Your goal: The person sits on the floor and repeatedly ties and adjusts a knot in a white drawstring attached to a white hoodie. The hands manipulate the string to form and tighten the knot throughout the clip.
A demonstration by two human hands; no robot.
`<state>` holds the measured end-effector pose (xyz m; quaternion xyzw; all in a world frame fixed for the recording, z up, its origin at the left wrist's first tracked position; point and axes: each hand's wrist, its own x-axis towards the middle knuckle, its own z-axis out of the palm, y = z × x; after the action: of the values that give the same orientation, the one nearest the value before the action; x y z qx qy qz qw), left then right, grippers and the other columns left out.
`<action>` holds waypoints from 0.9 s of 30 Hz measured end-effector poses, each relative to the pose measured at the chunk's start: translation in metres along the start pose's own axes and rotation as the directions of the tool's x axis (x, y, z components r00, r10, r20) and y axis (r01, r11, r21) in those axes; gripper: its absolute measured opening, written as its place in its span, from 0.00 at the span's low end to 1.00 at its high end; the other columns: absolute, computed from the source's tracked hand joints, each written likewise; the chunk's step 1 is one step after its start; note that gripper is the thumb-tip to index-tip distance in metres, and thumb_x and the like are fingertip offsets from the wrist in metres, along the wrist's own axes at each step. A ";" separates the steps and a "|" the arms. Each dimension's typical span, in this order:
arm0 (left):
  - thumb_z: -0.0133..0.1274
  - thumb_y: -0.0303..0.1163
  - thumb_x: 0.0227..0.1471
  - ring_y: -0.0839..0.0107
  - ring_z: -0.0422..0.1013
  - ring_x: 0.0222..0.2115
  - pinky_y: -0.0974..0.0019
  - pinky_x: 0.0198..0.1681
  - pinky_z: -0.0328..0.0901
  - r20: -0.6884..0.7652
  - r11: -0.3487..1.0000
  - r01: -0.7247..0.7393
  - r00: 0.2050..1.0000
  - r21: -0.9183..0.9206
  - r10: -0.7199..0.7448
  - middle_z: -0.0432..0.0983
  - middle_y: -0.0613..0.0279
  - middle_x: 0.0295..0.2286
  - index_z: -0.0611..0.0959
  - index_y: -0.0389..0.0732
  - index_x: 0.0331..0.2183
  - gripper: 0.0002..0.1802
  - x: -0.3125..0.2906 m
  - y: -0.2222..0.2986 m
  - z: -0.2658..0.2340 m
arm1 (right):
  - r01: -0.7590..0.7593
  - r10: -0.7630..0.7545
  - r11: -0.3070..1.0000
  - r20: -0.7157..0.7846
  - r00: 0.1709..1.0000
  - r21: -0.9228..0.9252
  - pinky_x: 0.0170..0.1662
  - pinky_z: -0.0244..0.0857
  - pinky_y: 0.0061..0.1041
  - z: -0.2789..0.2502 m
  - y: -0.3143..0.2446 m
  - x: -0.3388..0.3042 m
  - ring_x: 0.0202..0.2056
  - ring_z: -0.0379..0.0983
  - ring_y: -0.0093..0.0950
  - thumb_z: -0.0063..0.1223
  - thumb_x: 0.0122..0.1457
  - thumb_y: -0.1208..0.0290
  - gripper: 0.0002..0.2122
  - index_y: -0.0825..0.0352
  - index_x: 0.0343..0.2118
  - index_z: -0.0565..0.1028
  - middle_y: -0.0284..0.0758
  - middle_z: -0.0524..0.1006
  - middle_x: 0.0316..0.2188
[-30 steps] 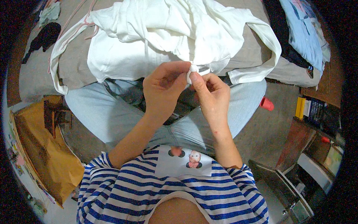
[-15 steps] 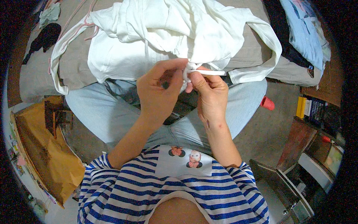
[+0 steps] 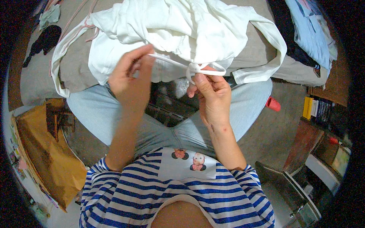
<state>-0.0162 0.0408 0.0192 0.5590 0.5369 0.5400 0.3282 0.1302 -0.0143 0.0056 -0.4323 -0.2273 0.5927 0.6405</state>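
A white long-sleeved garment [image 3: 167,30] lies bunched over a grey-beige cushioned surface in front of me. From its lower edge comes a white drawstring [image 3: 169,60], gathered into a knot with a loop sticking out to the right. My left hand [image 3: 131,72], slightly blurred, pinches one end of the string and holds it taut to the left. The thumb and fingers of my right hand [image 3: 213,89] are closed on the string just under the knot. One garment sleeve bends down at the right, the other at the left.
Beneath the garment is the grey-beige bed or sofa [image 3: 254,45]. Black cloth [image 3: 45,40] lies on it at far left, light-blue clothing [image 3: 311,34] at far right. A red object [image 3: 273,103] is on the floor. Brown paper [image 3: 45,144] stands at left, shelves [image 3: 323,114] at right.
My left hand has moved away from the knot to the left, drawing a string end out straight. My right hand stays at the knot, nearly unmoved.
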 end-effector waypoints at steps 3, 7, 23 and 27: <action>0.51 0.19 0.42 0.81 0.68 0.27 0.79 0.31 0.62 -0.070 0.999 0.032 0.997 -0.012 -0.033 0.75 0.64 0.27 0.79 0.34 0.32 0.10 0.013 -0.007 -0.017 | 0.000 0.000 1.000 -0.007 1.000 0.000 0.23 0.59 0.18 0.001 -0.001 -0.001 0.20 0.66 0.21 0.51 0.51 0.74 0.10 0.72 0.36 0.70 0.35 0.72 0.25; 0.50 0.19 0.43 0.81 0.68 0.28 0.79 0.33 0.63 -0.188 0.987 0.088 0.980 0.131 -0.062 0.74 0.64 0.27 0.79 0.34 0.31 0.08 0.029 -0.013 -0.037 | -0.006 0.007 0.999 -0.011 1.000 0.034 0.22 0.59 0.18 0.002 -0.004 0.000 0.20 0.65 0.20 0.52 0.51 0.72 0.11 0.72 0.36 0.70 0.33 0.72 0.23; 0.48 0.27 0.47 0.72 0.68 0.23 0.73 0.25 0.62 0.618 0.979 0.204 0.768 0.014 -0.168 0.72 0.61 0.23 0.76 0.38 0.31 0.06 -0.016 0.014 0.010 | -0.035 0.036 0.999 -0.045 0.998 0.025 0.21 0.58 0.16 0.004 -0.009 -0.003 0.18 0.64 0.18 0.50 0.52 0.73 0.09 0.72 0.35 0.71 0.32 0.71 0.22; 0.49 0.25 0.44 0.71 0.66 0.19 0.70 0.22 0.59 0.585 0.967 -0.233 0.800 0.099 0.132 0.70 0.60 0.20 0.73 0.36 0.33 0.09 -0.002 -0.005 0.007 | -0.047 0.047 0.999 -0.030 0.998 0.028 0.23 0.58 0.17 0.004 -0.011 -0.004 0.20 0.63 0.17 0.49 0.53 0.74 0.10 0.71 0.37 0.70 0.30 0.70 0.21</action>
<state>-0.0108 0.0415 0.0131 0.7701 0.3995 0.3288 0.3731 0.1328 -0.0166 0.0178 -0.4378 -0.1989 0.6039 0.6357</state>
